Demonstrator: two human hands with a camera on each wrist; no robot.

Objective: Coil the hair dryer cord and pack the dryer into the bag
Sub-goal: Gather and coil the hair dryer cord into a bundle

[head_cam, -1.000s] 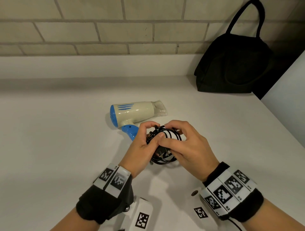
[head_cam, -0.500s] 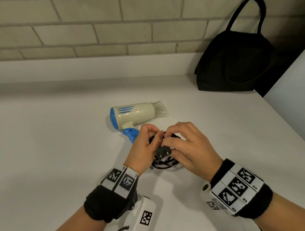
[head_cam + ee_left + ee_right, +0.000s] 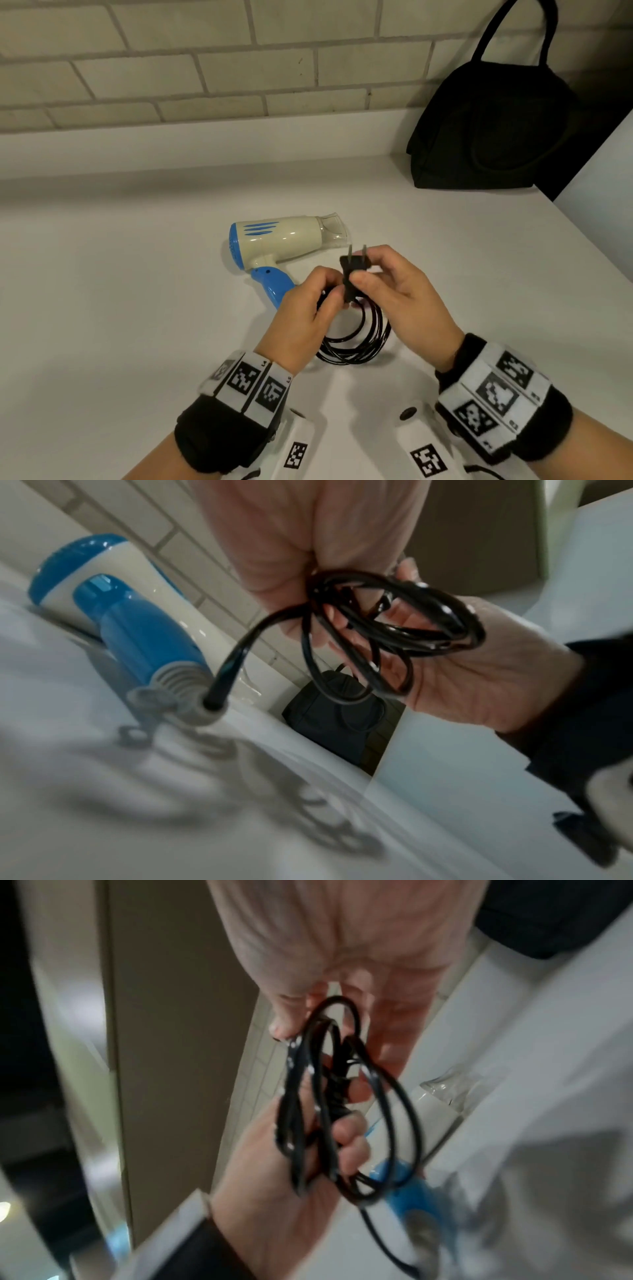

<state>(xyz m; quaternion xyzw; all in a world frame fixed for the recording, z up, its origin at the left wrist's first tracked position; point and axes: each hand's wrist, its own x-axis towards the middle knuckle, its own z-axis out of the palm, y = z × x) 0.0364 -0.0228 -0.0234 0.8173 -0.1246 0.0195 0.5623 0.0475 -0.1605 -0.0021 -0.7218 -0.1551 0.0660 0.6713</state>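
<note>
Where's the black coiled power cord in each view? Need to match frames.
Head: the black coiled power cord is at lower centre, held between both hands.
Left wrist: upper right of centre, looped in front of the palm.
Right wrist: centre, gripped by fingers from above and below.
Shared landmark: the blue plastic dryer handle.

"L4", "L5" on left wristband

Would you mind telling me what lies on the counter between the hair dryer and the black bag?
Nothing: the head view shows bare white counter between hair dryer and bag.
</note>
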